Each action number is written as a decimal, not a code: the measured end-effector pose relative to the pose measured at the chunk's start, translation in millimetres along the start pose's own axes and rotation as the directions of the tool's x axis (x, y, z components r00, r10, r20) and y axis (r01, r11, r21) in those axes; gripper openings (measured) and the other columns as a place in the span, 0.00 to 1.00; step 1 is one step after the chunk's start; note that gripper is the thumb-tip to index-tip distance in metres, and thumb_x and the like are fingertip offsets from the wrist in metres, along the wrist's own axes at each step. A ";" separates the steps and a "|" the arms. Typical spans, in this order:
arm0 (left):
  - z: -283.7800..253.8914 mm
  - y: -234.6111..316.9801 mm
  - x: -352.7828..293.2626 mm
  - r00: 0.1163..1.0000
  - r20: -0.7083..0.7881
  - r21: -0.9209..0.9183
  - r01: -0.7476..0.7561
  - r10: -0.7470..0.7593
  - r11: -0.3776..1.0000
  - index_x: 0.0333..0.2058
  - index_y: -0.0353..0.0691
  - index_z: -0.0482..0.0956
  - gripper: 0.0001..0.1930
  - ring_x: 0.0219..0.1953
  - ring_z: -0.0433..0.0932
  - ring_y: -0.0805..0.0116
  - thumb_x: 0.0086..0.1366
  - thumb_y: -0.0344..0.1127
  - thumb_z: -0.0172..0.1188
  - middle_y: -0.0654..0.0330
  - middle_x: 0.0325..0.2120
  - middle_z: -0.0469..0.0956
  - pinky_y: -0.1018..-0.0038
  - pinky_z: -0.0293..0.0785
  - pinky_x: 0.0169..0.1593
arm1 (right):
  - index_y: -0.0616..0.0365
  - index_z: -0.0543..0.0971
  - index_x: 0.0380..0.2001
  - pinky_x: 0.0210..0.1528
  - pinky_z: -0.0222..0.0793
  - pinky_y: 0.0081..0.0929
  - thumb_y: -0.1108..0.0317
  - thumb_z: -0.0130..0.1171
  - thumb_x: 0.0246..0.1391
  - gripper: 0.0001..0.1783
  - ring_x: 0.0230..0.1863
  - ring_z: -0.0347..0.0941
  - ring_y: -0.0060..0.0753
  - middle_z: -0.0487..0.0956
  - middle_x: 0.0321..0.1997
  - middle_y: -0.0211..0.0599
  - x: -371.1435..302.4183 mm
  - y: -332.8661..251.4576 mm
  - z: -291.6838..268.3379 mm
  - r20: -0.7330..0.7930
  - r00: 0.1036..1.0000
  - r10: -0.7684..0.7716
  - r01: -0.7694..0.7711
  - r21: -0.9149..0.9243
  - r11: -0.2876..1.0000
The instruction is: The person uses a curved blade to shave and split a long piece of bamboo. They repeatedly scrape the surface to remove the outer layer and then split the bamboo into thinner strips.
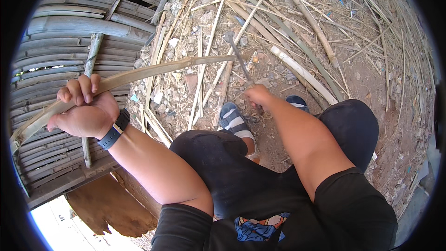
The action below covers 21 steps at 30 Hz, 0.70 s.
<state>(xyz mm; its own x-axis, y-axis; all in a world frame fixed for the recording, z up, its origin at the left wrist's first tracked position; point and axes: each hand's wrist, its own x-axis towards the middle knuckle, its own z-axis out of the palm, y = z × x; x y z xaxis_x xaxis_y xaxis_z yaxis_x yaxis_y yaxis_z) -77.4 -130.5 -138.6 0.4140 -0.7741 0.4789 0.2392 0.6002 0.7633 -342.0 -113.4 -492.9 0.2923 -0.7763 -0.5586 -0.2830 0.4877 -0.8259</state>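
Observation:
A long split bamboo strip (158, 70) stretches from the far left toward the middle of the view, slightly bowed. My left hand (90, 107), palm turned up and a dark watch on its wrist, has its fingers curled around the strip near its left end. In my closed right hand (259, 96) is a slim, dark metal tool (241, 60) with a wider grey end; its exact kind I cannot make out. It slants up and left from my fist and crosses the strip's far end. Whether the two touch is unclear.
Slatted bamboo wall (60, 56) stands close on the left. Cut bamboo pieces (304, 72), a long pole (309, 21) and thin splinters litter the stony ground ahead and to the right. My sandalled foot (234, 120) is below the tool.

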 end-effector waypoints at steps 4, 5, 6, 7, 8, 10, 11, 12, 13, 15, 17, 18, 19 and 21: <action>5.0 -6.2 -2.2 0.996 0.089 -0.054 0.008 -0.004 0.998 0.21 0.49 0.70 0.39 0.17 0.51 0.75 0.57 0.83 0.35 0.70 0.14 0.57 0.78 0.51 0.25 | 0.59 0.75 0.25 0.15 0.59 0.24 0.69 0.61 0.50 0.06 0.13 0.68 0.23 0.72 0.16 0.32 14.3 16.1 -1.2 0.108 0.973 0.203 -0.230 0.419 0.878; 9.3 -8.2 1.5 0.992 0.122 -0.073 0.027 -0.018 0.997 0.21 0.49 0.70 0.39 0.17 0.52 0.75 0.57 0.83 0.35 0.70 0.14 0.57 0.78 0.51 0.25 | 0.60 0.77 0.30 0.17 0.64 0.28 0.67 0.62 0.48 0.09 0.15 0.70 0.27 0.74 0.19 0.36 19.3 14.9 2.2 0.044 0.985 0.169 -0.175 0.311 0.934; 12.5 -10.3 4.1 0.987 0.156 -0.092 0.047 -0.032 0.995 0.21 0.49 0.70 0.39 0.17 0.52 0.75 0.57 0.83 0.35 0.71 0.14 0.57 0.78 0.51 0.25 | 0.61 0.79 0.35 0.19 0.69 0.31 0.65 0.63 0.45 0.14 0.16 0.73 0.30 0.77 0.22 0.40 24.9 12.9 6.9 -0.017 0.992 0.128 -0.122 0.194 0.973; 3.5 -4.8 3.3 0.978 0.203 -0.096 0.074 -0.053 0.993 0.21 0.49 0.71 0.39 0.17 0.53 0.75 0.58 0.82 0.36 0.71 0.14 0.57 0.77 0.53 0.26 | 0.62 0.78 0.36 0.22 0.70 0.32 0.64 0.63 0.45 0.16 0.18 0.74 0.32 0.78 0.23 0.41 16.8 -13.1 20.4 0.041 0.997 0.058 -0.065 0.209 0.976; -7.9 -0.6 1.3 0.974 0.223 -0.100 0.073 -0.049 0.992 0.22 0.48 0.71 0.39 0.17 0.53 0.75 0.58 0.82 0.36 0.71 0.14 0.58 0.77 0.53 0.26 | 0.63 0.78 0.38 0.24 0.71 0.33 0.63 0.63 0.45 0.18 0.20 0.75 0.33 0.78 0.24 0.42 -0.5 -47.7 31.1 0.097 0.995 -0.008 -0.015 0.227 0.974; -20.7 1.7 0.2 0.959 0.278 -0.126 0.083 -0.045 0.988 0.22 0.48 0.71 0.39 0.18 0.54 0.75 0.58 0.82 0.36 0.70 0.14 0.58 0.76 0.54 0.27 | 0.63 0.78 0.37 0.32 0.73 0.35 0.63 0.63 0.45 0.17 0.25 0.77 0.38 0.78 0.24 0.42 -21.8 -89.4 42.8 0.026 0.969 -0.245 0.242 0.094 0.966; -25.1 2.7 1.2 0.954 0.295 -0.129 0.093 -0.051 0.987 0.22 0.48 0.71 0.39 0.18 0.54 0.75 0.59 0.81 0.37 0.70 0.14 0.58 0.75 0.55 0.28 | 0.62 0.79 0.37 0.34 0.73 0.35 0.62 0.64 0.45 0.17 0.27 0.77 0.38 0.79 0.24 0.42 -28.1 -98.7 42.3 0.019 0.936 -0.351 0.351 0.018 0.936; -30.1 2.2 2.6 0.940 0.336 -0.156 0.115 -0.056 0.981 0.22 0.48 0.71 0.39 0.18 0.54 0.75 0.59 0.81 0.37 0.70 0.14 0.58 0.75 0.55 0.28 | 0.62 0.79 0.37 0.36 0.73 0.35 0.62 0.64 0.45 0.17 0.28 0.77 0.39 0.79 0.25 0.42 -32.9 -105.6 42.3 0.023 0.891 -0.454 0.454 -0.058 0.889; -31.0 0.7 4.6 0.923 0.379 -0.182 0.140 -0.062 0.973 0.22 0.48 0.71 0.38 0.18 0.54 0.75 0.59 0.81 0.36 0.70 0.14 0.58 0.75 0.55 0.28 | 0.62 0.79 0.36 0.38 0.72 0.35 0.62 0.64 0.44 0.17 0.30 0.77 0.39 0.79 0.25 0.42 -35.1 -106.6 43.1 0.033 0.835 -0.549 0.548 -0.130 0.826; -19.8 -9.0 7.0 0.958 0.283 -0.146 0.098 -0.053 0.984 0.22 0.48 0.69 0.39 0.18 0.54 0.75 0.60 0.81 0.34 0.70 0.14 0.57 0.75 0.55 0.27 | 0.60 0.80 0.36 0.37 0.73 0.36 0.61 0.64 0.44 0.17 0.31 0.78 0.42 0.80 0.26 0.43 -8.1 -38.4 45.5 0.074 0.920 -0.385 0.389 -0.056 0.920; -41.9 -4.6 14.6 0.998 0.068 -0.074 0.022 -0.017 0.997 0.22 0.48 0.69 0.39 0.17 0.53 0.75 0.59 0.82 0.33 0.70 0.14 0.57 0.75 0.54 0.26 | 0.61 0.80 0.35 0.38 0.73 0.39 0.60 0.64 0.43 0.17 0.33 0.79 0.46 0.81 0.29 0.47 -14.9 -44.1 54.2 0.160 0.969 -0.187 0.191 -0.012 0.982; -61.3 -0.5 17.2 0.999 -0.046 -0.027 -0.019 0.018 0.999 0.22 0.49 0.68 0.39 0.17 0.53 0.75 0.59 0.82 0.32 0.70 0.14 0.57 0.76 0.54 0.26 | 0.61 0.80 0.35 0.38 0.73 0.40 0.60 0.64 0.42 0.18 0.33 0.79 0.47 0.81 0.29 0.48 -13.2 -51.6 57.4 0.173 0.964 -0.201 0.213 -0.059 0.975; -79.4 -2.4 15.5 0.996 -0.084 -0.049 -0.030 0.026 0.998 0.22 0.49 0.68 0.39 0.16 0.53 0.74 0.60 0.82 0.30 0.69 0.14 0.57 0.76 0.54 0.24 | 0.61 0.80 0.34 0.39 0.73 0.40 0.60 0.63 0.42 0.18 0.33 0.79 0.49 0.81 0.29 0.48 -19.1 -49.3 62.1 0.181 0.965 -0.191 0.210 -0.095 0.973; -78.1 -4.0 11.3 0.991 -0.121 -0.032 -0.061 0.057 0.998 0.22 0.49 0.68 0.39 0.16 0.54 0.74 0.60 0.81 0.30 0.69 0.14 0.57 0.76 0.55 0.24 | 0.61 0.81 0.35 0.40 0.74 0.41 0.59 0.63 0.42 0.18 0.35 0.79 0.51 0.82 0.31 0.50 -16.7 -56.3 51.9 0.105 0.947 -0.303 0.317 -0.175 0.932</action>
<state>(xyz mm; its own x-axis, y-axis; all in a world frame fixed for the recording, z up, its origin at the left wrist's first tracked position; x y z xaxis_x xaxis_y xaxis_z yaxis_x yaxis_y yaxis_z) -5.1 -126.0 -170.2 0.5306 -0.7085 0.4653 0.2416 0.6526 0.7182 -283.6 -107.1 -441.0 0.4587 -0.8409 -0.2872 -0.3306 0.1385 -0.9336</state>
